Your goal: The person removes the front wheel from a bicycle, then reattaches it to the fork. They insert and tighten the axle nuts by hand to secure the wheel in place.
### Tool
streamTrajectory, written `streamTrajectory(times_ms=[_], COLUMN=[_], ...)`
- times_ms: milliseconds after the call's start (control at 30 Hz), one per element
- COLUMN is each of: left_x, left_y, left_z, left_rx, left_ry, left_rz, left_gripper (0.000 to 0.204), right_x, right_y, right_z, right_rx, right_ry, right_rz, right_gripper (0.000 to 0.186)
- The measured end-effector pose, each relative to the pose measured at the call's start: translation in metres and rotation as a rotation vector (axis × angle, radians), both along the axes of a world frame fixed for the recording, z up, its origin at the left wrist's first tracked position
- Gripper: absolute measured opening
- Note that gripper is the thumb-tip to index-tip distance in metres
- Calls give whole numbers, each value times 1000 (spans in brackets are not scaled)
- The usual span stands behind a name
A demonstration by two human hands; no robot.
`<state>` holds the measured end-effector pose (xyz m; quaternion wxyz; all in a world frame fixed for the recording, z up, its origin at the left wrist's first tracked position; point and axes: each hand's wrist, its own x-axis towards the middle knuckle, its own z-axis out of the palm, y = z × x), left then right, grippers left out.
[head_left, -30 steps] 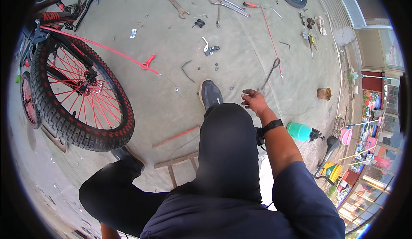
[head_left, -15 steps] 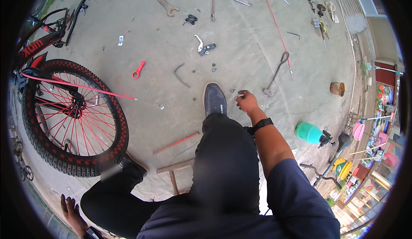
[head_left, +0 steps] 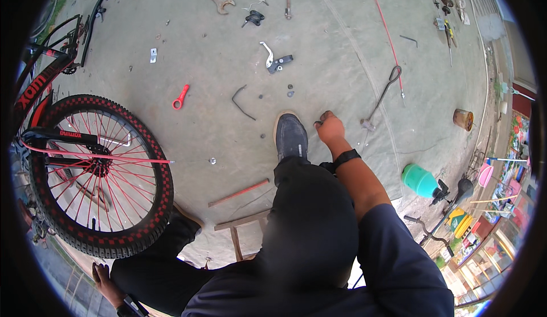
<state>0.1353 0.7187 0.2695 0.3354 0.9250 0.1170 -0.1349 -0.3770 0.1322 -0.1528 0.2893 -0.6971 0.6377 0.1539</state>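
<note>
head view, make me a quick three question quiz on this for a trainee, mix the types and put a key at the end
1. Multiple choice: What colour is the small ring-ended piece lying to the right of the large bicycle wheel?
A) teal
B) red
C) yellow

2. True or false: The silver-and-black brake lever lies higher in the picture than that ring-ended piece.

3. Short answer: Which of the person's hands is beside the dark shoe near the middle of the picture?

Key:
1. B, red
2. True
3. The right hand
</note>
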Motion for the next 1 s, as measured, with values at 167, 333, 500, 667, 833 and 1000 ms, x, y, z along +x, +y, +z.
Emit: streamTrajectory(times_ms=[167,333,500,667,833,1000], left_x=[-6,-7,-4,6,-4,-11], left_y=[-6,0,-8,7,7,3], left_z=[4,5,6,9,12,11], left_rx=[-3,-6,30,55,31,17], left_ry=[-17,-26,-23,2,3,0], left_rz=[12,29,59,-18,48,83], left_gripper=[61,63,64,62,60,59], right_x=[7,28,73,90,119,130], right_y=[-4,-23,-54,-77,-80,-76], right_z=[-9,1,12,-13,-7,-12], right_rx=[59,186,526,334,53,-104], right_ry=[80,-269,-891,-728,-300,-108], right_rz=[107,14,-717,-389,82,247], right_gripper=[31,18,15,21,32,29])
